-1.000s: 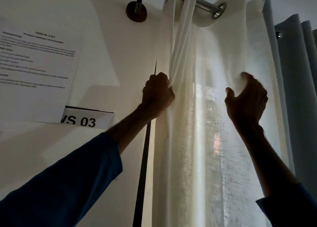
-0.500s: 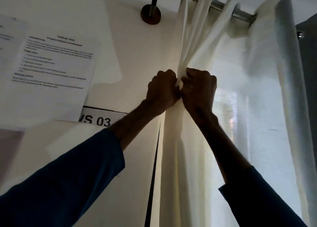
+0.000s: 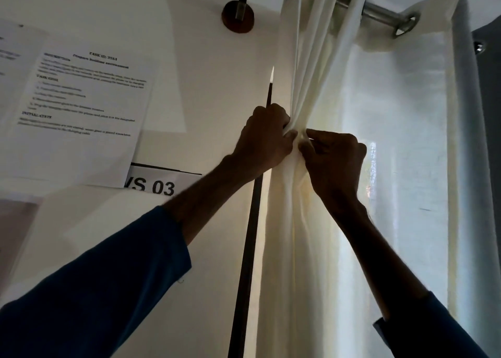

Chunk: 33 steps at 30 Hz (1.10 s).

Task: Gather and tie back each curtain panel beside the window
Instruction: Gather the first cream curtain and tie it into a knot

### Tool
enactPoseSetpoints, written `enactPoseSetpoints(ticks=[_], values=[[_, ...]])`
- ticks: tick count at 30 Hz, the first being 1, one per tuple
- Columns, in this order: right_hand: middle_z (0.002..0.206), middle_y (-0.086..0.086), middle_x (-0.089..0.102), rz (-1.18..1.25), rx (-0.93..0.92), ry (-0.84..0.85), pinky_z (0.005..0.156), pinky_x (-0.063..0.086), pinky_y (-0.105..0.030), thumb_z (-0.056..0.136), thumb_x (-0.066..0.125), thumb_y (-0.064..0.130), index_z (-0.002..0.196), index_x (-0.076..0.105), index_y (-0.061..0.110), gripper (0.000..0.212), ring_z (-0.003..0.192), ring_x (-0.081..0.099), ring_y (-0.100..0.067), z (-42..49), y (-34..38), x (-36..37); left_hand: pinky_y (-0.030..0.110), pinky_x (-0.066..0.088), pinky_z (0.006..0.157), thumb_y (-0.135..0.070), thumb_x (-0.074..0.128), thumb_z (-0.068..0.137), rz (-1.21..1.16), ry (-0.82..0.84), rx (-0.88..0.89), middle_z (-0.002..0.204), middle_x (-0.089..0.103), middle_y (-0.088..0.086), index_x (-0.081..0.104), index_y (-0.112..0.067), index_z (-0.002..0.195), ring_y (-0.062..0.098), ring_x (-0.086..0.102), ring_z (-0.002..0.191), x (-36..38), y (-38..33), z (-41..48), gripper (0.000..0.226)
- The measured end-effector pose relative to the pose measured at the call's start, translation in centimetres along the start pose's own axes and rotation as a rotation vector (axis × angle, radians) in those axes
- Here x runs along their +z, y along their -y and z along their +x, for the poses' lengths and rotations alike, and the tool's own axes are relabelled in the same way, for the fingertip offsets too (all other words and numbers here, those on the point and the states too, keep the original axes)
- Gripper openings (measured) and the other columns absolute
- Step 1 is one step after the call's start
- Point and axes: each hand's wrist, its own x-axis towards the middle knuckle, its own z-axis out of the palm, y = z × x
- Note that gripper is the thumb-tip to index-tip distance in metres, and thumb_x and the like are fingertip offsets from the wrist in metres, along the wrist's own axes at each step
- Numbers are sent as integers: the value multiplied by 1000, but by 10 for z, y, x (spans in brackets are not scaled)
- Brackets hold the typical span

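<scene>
Curtain panel (image 3: 298,235) partly gathered, my left hand (image 3: 267,138) and right hand (image 3: 333,157) both clutching its folds; rest loose, no tie yet.

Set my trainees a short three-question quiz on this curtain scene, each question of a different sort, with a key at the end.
1. True or false: the left hand grips the gathered folds of the cream curtain.
2. What is the right hand doing? A) lying flat on the wall; B) pinching the curtain folds right beside the left hand; C) holding the rod.
3. Fill the gap: the label below the printed sheet reads "VS __".

Key: 1 true; 2 B; 3 "03".
</scene>
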Motion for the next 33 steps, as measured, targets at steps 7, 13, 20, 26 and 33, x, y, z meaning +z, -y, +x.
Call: enactPoseSetpoints(ticks=[7,13,20,26,33], values=[[82,18,75,88,21,-47,66,50,-7,84,76,17,94,81,24,14,74,71,1,-9,7,-6,19,54,69,-23,80,83,-55,94,59,90,74,7,74,-5,103,18,71,78,-3,-11,-10,27],[83,15,73,78,48,-66,64,45,-5,84,72,17,95,78,20,13,72,70,-3,-14,11,-1,27,52,79,-34,74,87,145,18,59,109,69,7,63,-9,114,21,68,95,-1,-12,-26,38],[93,11,75,-17,-27,-40,75,54,-18,81,72,14,102,79,23,23,77,68,-4,-20,7,0,34,60,69,-16,79,79,-69,133,64,86,74,8,75,-2,95,20,72,76,-3,-12,-13,22],[92,6,76,-21,-56,-60,75,52,-25,90,68,24,104,79,21,18,75,68,-6,-27,10,-2,20,49,58,-10,57,96,-202,243,-43,67,62,15,70,8,82,9,56,56,-5,-15,-10,27],[91,9,76,-4,-63,-94,73,39,1,90,72,18,102,80,18,14,75,67,1,-28,9,-8,26,50,62,-18,49,104,-265,266,-134,81,67,25,70,11,92,13,58,61,0,-19,-16,38]])
